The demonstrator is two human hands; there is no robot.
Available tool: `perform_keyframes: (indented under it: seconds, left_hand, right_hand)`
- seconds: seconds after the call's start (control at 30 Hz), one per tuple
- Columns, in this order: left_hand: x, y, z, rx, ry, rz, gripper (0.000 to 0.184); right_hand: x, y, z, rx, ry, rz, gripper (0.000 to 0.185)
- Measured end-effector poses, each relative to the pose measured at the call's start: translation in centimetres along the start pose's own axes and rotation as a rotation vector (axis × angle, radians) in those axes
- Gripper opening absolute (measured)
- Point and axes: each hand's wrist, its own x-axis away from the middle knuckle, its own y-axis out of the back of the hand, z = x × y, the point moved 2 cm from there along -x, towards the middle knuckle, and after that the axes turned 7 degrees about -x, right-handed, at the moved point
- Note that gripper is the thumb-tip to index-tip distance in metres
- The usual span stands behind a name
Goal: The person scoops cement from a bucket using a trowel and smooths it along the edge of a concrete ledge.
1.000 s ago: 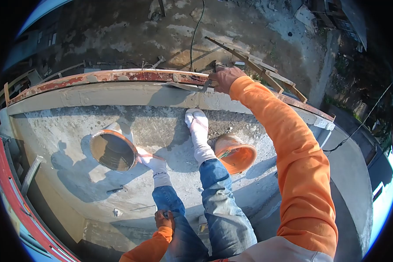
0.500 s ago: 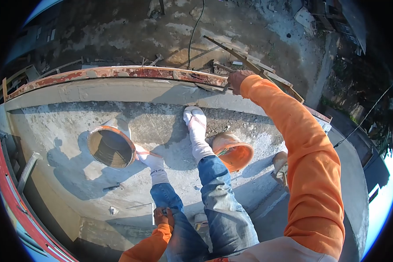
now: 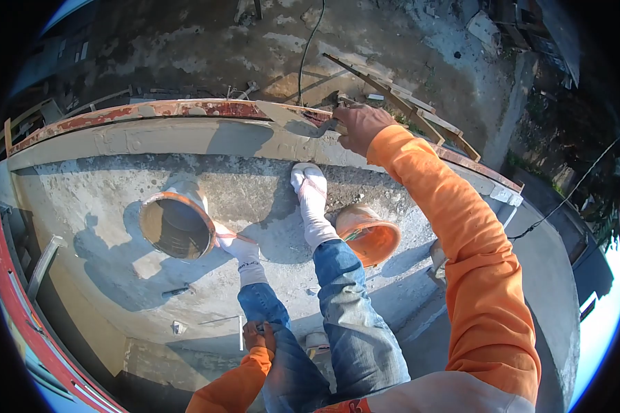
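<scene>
1x R hand (image 3: pixel 365 129) — wrapped rnd trowel (image 3: pixel 326 129), at ledge (image 3: pixel 172 141); 1x L hand (image 3: pixel 260 336) on knee (image 3: pixel 289 350), grip unclear from here; best kept flat, w/ even pressure

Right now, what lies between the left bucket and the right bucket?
Between the left bucket and right bucket, the head view shows the person's left foot and right lower leg, both white-socked, with partly shaded floor between them.
</scene>
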Motion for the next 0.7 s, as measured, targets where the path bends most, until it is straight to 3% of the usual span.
perform_keyframes:
  seconds: [0.1, 0.2, 0.3, 0.37, 0.4, 0.53, 0.6, 0.7]
  left_hand:
    - [0.1, -0.1, 0.3, -0.022, -0.002, 0.005, 0.029]
    - [-0.1, 0.1, 0.3, -0.044, -0.003, 0.012, 0.029]
    - [-0.1, 0.3, 0.5, -0.050, -0.003, 0.020, 0.028]
    - [-0.1, 0.4, 0.6, -0.046, 0.004, 0.031, 0.028]
    - [-0.1, 0.5, 0.6, -0.047, 0.005, 0.033, 0.028]
    - [-0.5, -0.1, 1.7, -0.059, -0.021, 0.045, 0.029]
    - [-0.5, -0.2, 1.7, -0.049, -0.011, 0.028, 0.028]
    - [-0.3, -0.1, 1.9, -0.039, 0.000, 0.007, 0.028]
  right_hand:
    - [0.2, -3.7, -0.8, -0.088, -0.131, -0.033, 0.045]
    - [-0.6, -11.1, -0.5, -0.223, -0.168, -0.390, 0.039]
    - [-1.3, -15.4, 2.9, -0.405, -0.395, -0.303, 0.030]
    - [-0.5, -18.4, 5.2, -0.426, -0.407, -0.369, 0.033]
    - [0.1, -19.5, 6.3, -0.401, -0.434, -0.281, 0.040]
    - [5.4, -18.4, 9.2, -0.443, -0.401, -0.200, 0.044]
    - [7.4, -17.1, 9.1, -0.452, -0.324, 0.030, 0.045]
    - [8.9, -14.2, 6.4, -0.536, -0.139, 0.013, 0.048]
